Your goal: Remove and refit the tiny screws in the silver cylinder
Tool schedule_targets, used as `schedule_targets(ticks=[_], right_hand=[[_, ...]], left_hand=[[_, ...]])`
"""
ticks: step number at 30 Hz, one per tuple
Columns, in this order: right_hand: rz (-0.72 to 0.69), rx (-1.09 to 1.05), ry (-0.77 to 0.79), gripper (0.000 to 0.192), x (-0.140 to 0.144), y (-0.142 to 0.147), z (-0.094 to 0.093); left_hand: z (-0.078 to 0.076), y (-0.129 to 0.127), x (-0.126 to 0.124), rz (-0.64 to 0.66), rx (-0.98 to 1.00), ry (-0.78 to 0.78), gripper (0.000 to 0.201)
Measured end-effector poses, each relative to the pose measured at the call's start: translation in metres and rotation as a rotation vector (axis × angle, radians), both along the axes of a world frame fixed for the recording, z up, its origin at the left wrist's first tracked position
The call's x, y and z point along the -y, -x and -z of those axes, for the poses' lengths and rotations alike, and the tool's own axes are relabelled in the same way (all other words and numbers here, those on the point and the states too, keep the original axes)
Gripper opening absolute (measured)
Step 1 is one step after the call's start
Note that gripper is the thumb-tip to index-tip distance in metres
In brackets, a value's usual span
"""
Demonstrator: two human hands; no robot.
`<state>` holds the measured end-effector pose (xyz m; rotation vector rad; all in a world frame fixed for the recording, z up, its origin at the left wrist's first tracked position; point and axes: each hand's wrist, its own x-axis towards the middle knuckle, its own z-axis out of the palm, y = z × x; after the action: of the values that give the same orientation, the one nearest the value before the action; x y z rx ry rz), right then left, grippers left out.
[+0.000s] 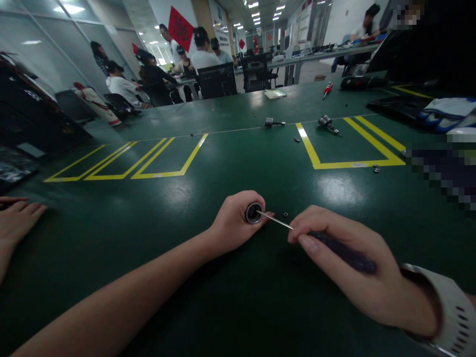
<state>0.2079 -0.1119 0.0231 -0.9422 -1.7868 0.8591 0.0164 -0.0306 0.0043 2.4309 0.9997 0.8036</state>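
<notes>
My left hand [238, 218] is closed round a small metal cylinder [254, 213], its open round end facing me. Most of the cylinder is hidden by the fingers. In my right hand [345, 263] is a screwdriver with a dark handle [345, 252]. Its thin metal shaft [277, 220] points left, and the tip reaches into the cylinder's opening; what it touches inside cannot be made out. Just beyond the shaft, a small metal ring or nut [285, 214] lies on the green table [178, 292].
Two metal parts with shafts [274, 122] [327, 123] lie farther back, with small metal pieces [376, 169] near the yellow tape [357, 165]. A red screwdriver [327, 89] is at the far edge. Another person's hand [20, 218] rests at the left; gloves [448, 113] lie right.
</notes>
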Motion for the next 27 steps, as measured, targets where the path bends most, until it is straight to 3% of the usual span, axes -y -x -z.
schedule_targets(ticks=[4,14,23,27], right_hand=[[-0.015,0.110,-0.076,0.013,0.0021,0.0051,-0.0013],[-0.163,0.166,-0.041,0.018,0.0021,0.0063,0.0042],[-0.040,0.093,-0.021,0.013,0.0029,0.0048,-0.0001],[-0.055,0.031,0.094,0.015,-0.0009,0.0066,0.0019]], left_hand=[[-0.0006,-0.0008,0.0009,-0.005,-0.006,-0.025,0.015],[-0.0013,-0.0013,0.0038,0.041,-0.032,-0.061,0.017],[-0.0006,-0.0007,0.0027,0.002,0.012,-0.053,0.016],[-0.0012,0.0000,0.0021,0.046,0.049,-0.053,0.016]])
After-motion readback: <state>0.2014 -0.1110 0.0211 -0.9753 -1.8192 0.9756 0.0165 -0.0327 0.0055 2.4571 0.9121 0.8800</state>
